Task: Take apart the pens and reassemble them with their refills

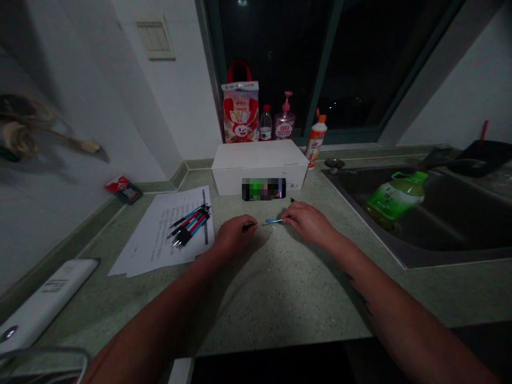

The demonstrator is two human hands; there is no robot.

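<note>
My left hand [237,233] is closed, its thumb and fingers pinching a short black piece [248,227] that looks like part of a pen. Facing it, my right hand [307,221] grips a slim light-blue pen [273,221], whose thin tip points left toward the black piece. A small gap separates the two. Both hands are just above the speckled counter [256,298]. Left of them, a bunch of black, red and blue pens [190,226] lies on printed paper sheets [148,234].
A phone [264,189] leans against a white box [258,160] beyond my hands. Bottles and a red bag [240,114] stand behind it. At right, a sink [404,256] holds a green jug [396,197]. A white device [52,298] lies at left, near a small packet [124,190].
</note>
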